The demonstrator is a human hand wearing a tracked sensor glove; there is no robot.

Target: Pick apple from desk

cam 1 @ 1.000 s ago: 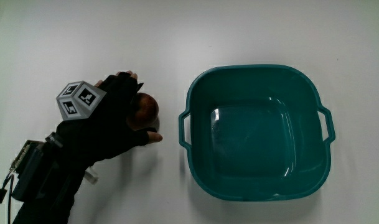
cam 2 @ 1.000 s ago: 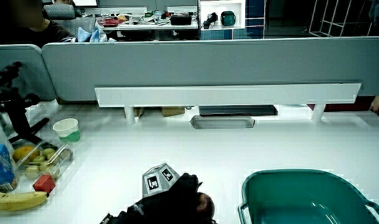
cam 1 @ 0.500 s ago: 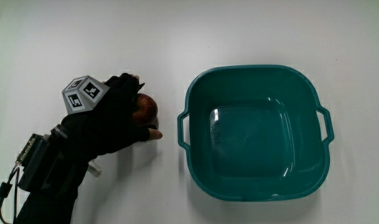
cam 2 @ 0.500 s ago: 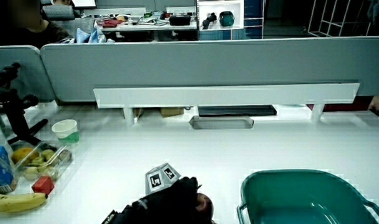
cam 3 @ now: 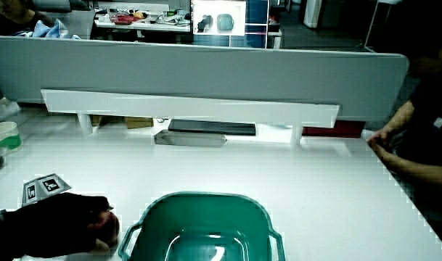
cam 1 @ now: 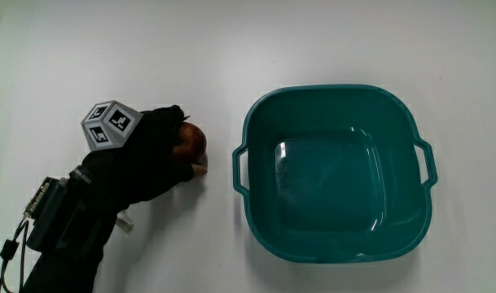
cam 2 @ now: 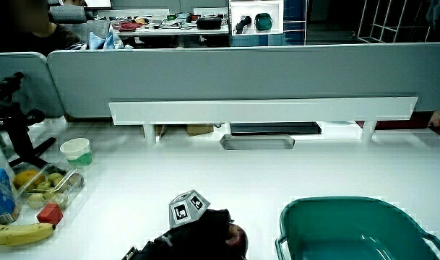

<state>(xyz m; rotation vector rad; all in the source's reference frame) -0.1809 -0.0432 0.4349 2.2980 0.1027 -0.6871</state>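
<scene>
A dark red apple (cam 1: pixel 191 142) lies on the white desk beside the teal basin (cam 1: pixel 258 213). The gloved hand (cam 1: pixel 154 153) lies over it, fingers curled around it, the thumb tucked against the apple's near side. Most of the apple is hidden under the glove. The patterned cube (cam 1: pixel 109 126) rides on the back of the hand. In both side views the apple (cam 2: pixel 236 235) (cam 3: pixel 109 228) peeks out from under the hand (cam 2: pixel 205 232) (cam 3: pixel 68 220), still resting on the desk next to the basin (cam 2: pixel 299 211) (cam 3: pixel 152 212).
The teal basin holds nothing. In a side view a clear box of fruit (cam 2: pixel 46 186), a banana (cam 2: pixel 19 232), a blue carton (cam 2: pixel 1 195) and a small cup (cam 2: pixel 76 150) stand at the table's edge. A low partition (cam 2: pixel 263 110) bounds the table.
The thumb has drawn in from a spread position and closed against the apple. The fingers have tightened around it. The apple stays on the desk.
</scene>
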